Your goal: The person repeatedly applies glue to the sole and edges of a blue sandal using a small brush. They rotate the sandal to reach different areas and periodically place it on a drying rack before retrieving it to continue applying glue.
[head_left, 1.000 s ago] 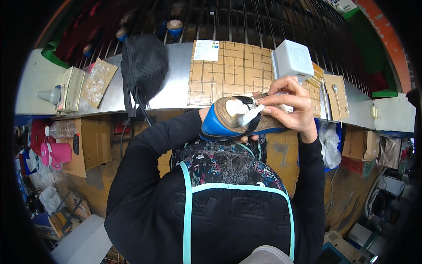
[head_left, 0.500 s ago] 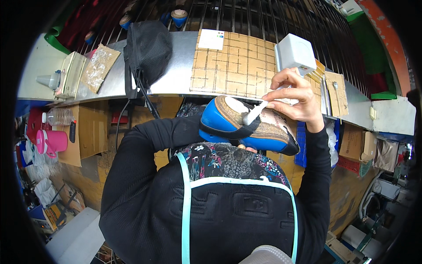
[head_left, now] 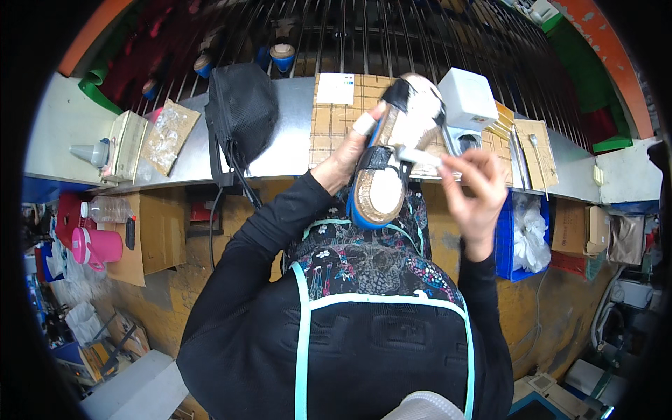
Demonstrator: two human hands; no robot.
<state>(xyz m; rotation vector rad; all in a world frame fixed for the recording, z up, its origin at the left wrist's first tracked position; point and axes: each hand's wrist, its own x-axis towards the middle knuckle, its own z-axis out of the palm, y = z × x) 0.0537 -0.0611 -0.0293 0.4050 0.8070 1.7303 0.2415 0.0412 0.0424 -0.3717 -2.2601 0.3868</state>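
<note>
My left hand (head_left: 348, 150), a white wrap on its thumb, is closed on the side of a shoe on a blue last (head_left: 381, 192). The shoe is raised over my lap, underside facing me. White patches show at both its ends, with a brown rim and black straps around them. In the fingers of my right hand (head_left: 477, 192) is a slim white brush (head_left: 422, 158). Its tip meets the middle of the shoe's underside; the bristles are too blurred to make out.
Behind the shoe, a cardboard sheet (head_left: 329, 129) and a white box-shaped container (head_left: 467, 98) rest on the metal counter (head_left: 290, 129). A black mesh bag (head_left: 241, 105) stands to the left. Bars beyond carry more blue lasts (head_left: 282, 57). A blue crate (head_left: 502, 241) holds plastic bags.
The shoe has turned from lying crosswise to pointing away from me, and it has risen. My left hand has come out from beneath it. My right hand and the brush have moved lower.
</note>
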